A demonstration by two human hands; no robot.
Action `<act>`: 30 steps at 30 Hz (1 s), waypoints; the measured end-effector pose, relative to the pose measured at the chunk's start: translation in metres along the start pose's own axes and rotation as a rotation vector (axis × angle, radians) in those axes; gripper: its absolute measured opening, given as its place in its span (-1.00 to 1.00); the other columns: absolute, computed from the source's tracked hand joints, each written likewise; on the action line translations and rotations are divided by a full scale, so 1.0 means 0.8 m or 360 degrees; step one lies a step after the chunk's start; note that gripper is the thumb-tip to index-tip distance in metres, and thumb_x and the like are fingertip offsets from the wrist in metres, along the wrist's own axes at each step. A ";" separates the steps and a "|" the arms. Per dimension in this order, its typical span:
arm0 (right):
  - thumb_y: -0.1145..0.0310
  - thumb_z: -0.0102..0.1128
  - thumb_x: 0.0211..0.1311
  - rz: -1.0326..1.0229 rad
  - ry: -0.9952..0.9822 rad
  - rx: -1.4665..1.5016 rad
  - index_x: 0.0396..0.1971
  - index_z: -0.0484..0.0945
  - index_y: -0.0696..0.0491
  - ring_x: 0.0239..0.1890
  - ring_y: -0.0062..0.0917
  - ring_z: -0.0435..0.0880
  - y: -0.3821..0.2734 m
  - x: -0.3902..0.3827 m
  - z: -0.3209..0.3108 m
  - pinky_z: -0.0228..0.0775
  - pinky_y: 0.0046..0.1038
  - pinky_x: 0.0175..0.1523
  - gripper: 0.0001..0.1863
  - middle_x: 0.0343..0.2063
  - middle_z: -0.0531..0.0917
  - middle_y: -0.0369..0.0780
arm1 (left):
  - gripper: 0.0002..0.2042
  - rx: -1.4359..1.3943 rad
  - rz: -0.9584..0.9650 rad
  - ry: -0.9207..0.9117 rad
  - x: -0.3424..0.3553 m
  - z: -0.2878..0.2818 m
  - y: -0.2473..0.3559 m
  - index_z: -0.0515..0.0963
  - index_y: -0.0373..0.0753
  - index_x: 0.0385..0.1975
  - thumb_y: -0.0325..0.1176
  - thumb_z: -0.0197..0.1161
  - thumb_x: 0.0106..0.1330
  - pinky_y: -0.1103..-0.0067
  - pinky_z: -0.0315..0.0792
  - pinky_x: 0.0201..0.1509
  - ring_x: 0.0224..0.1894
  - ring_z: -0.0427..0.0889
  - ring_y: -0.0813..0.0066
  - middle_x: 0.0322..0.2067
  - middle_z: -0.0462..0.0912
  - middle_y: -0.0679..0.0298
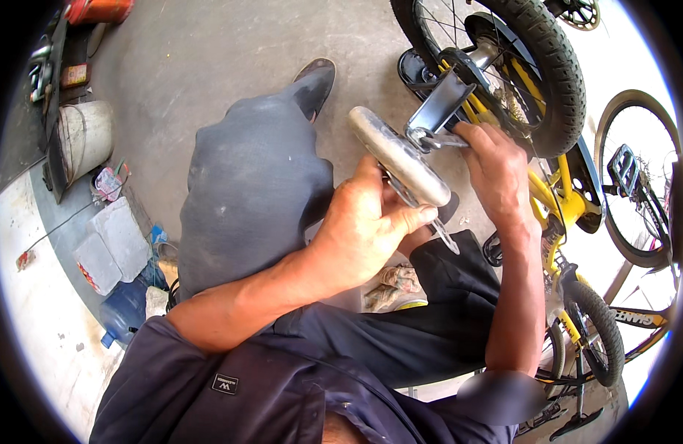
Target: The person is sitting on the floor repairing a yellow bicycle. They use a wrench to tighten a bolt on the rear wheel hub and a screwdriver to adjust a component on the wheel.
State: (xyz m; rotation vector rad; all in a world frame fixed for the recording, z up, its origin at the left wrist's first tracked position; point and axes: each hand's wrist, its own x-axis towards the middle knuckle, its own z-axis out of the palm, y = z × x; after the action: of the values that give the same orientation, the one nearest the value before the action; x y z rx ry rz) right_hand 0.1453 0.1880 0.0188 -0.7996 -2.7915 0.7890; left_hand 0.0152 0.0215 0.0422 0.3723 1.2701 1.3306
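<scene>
My left hand (pixel 367 222) is closed around a small pale wheel (pixel 397 152) and a thin metal tool (pixel 447 239), which runs along the wheel's underside beneath my thumb. A bent steel bracket (pixel 436 106) joins the wheel to the hub area of a yellow bicycle (pixel 570 200), beside its thick black tire (pixel 563 89). My right hand (pixel 493 166) has its fingers curled on a metal tool (pixel 448 140) at the bolt where bracket and small wheel meet; its exact end is hidden by my fingers.
More bicycle wheels (pixel 602 148) and frames stand along the right. My legs (pixel 252 177) flank the work. At the left are a dark bench edge, a white bucket (pixel 86 140), grey blocks (pixel 119 240) and a blue water jug (pixel 123 311). Soiled gloves (pixel 391 287) lie below my hands.
</scene>
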 end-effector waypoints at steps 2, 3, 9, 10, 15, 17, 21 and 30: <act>0.55 0.19 -0.01 0.0083 -0.0047 0.0085 -0.27 0.57 0.07 -0.33 -0.22 0.58 0.003 0.001 0.002 0.42 -0.30 -0.22 -0.77 -0.42 0.58 -0.14 | -0.69 0.0020 -0.0007 -0.0021 0.001 -0.005 0.000 0.34 -0.38 -0.02 -0.54 0.21 0.28 0.54 0.48 0.03 -0.11 0.59 0.48 -0.15 0.56 0.17; 0.56 0.19 0.01 0.0119 -0.0056 0.0025 -0.26 0.57 0.10 -0.32 -0.22 0.59 0.003 -0.003 -0.007 0.42 -0.32 -0.22 -0.77 -0.41 0.59 -0.13 | -0.69 0.0003 -0.0077 -0.0007 0.001 -0.004 0.002 0.34 -0.38 -0.02 -0.54 0.21 0.28 0.54 0.48 0.03 -0.11 0.59 0.48 -0.15 0.56 0.17; 0.50 0.23 0.07 0.0506 0.0067 0.0004 -0.27 0.62 0.11 -0.46 -0.32 0.57 -0.029 -0.024 -0.060 0.40 -0.42 -0.30 -0.81 -0.54 0.56 -0.13 | -0.70 0.0090 -0.0053 0.0041 0.000 -0.002 -0.001 0.34 -0.39 -0.04 -0.54 0.21 0.27 0.53 0.48 0.03 -0.11 0.59 0.47 -0.16 0.56 0.17; 0.49 0.25 0.09 0.0482 0.0087 -0.0025 -0.26 0.62 0.14 -0.52 -0.38 0.55 -0.035 -0.026 -0.066 0.38 -0.46 -0.34 -0.82 -0.57 0.55 -0.14 | -0.70 0.0110 -0.0040 0.0020 0.000 -0.003 -0.002 0.34 -0.39 -0.04 -0.54 0.22 0.27 0.53 0.48 0.03 -0.11 0.59 0.47 -0.16 0.56 0.17; 0.51 0.30 0.03 0.0387 0.0095 0.0018 -0.29 0.63 0.15 -0.52 -0.37 0.57 -0.060 -0.026 -0.077 0.38 -0.44 -0.36 -0.81 -0.56 0.57 -0.15 | -0.70 0.0113 0.0035 0.0003 0.002 -0.005 -0.007 0.35 -0.39 -0.05 -0.55 0.22 0.26 0.53 0.48 0.03 -0.11 0.59 0.46 -0.16 0.56 0.17; 0.50 0.30 0.02 0.0303 0.0041 -0.0006 -0.29 0.64 0.15 -0.52 -0.36 0.57 -0.063 -0.026 -0.079 0.38 -0.44 -0.36 -0.80 -0.57 0.56 -0.14 | -0.70 0.0091 0.0032 0.0010 0.003 -0.004 -0.007 0.35 -0.39 -0.05 -0.56 0.22 0.26 0.53 0.48 0.03 -0.11 0.59 0.45 -0.16 0.56 0.17; 0.53 0.30 0.00 0.0217 0.0040 0.0029 -0.30 0.63 0.17 -0.57 -0.43 0.52 -0.070 -0.023 -0.083 0.33 -0.47 -0.43 -0.80 -0.61 0.53 -0.17 | -0.70 0.0069 0.0023 0.0033 0.002 -0.002 -0.004 0.34 -0.40 -0.04 -0.58 0.21 0.25 0.53 0.48 0.04 -0.10 0.59 0.45 -0.16 0.56 0.16; 0.55 0.35 -0.10 0.0039 0.0090 0.0006 -0.39 0.61 0.18 -0.66 -0.41 0.50 -0.087 -0.015 -0.093 0.29 -0.45 -0.51 -0.80 -0.70 0.47 -0.18 | -0.68 0.0025 -0.0060 0.0053 0.003 0.000 -0.001 0.35 -0.40 -0.04 -0.60 0.23 0.23 0.52 0.48 0.07 -0.08 0.60 0.46 -0.14 0.57 0.15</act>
State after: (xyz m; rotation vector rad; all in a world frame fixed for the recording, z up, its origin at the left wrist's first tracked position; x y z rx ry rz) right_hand 0.1429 0.1648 0.1185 -0.8439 -2.7350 0.7626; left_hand 0.0148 0.0234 0.0407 0.3369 1.3097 1.3003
